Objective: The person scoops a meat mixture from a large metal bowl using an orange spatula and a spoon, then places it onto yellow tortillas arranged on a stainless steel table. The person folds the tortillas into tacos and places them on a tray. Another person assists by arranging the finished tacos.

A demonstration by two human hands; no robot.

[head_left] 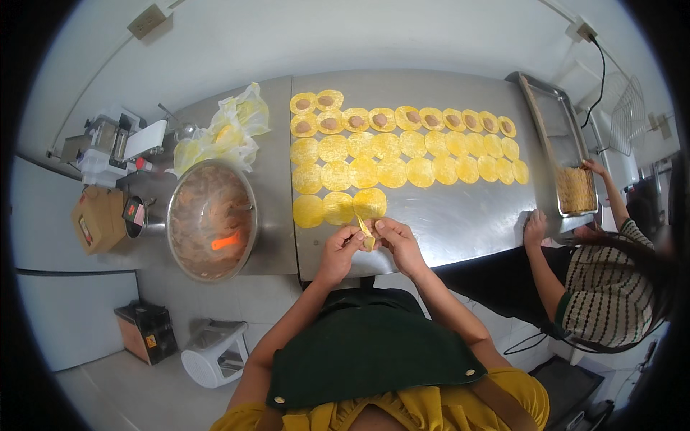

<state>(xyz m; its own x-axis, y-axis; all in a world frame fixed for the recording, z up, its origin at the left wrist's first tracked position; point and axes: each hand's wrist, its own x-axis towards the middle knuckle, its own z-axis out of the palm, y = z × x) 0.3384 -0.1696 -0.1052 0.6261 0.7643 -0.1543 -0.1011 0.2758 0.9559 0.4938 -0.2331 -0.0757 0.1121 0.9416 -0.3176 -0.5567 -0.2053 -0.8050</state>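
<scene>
Mostly the work is lying ahead: on the steel table (460, 223) some forty yellow wrappers (402, 154) are waiting, only the far row carrying filling, the mix sitting in the bowl (210, 220) alongside. Both hands, left (342, 248) and right (397, 244), are pinching one folded wrapper (367, 237) together at the near edge.

White wall (302, 36) beyond the steel table (460, 215) (evenly lit); pale tiled floor (122, 388) below, white step stool (215, 355) left.
</scene>
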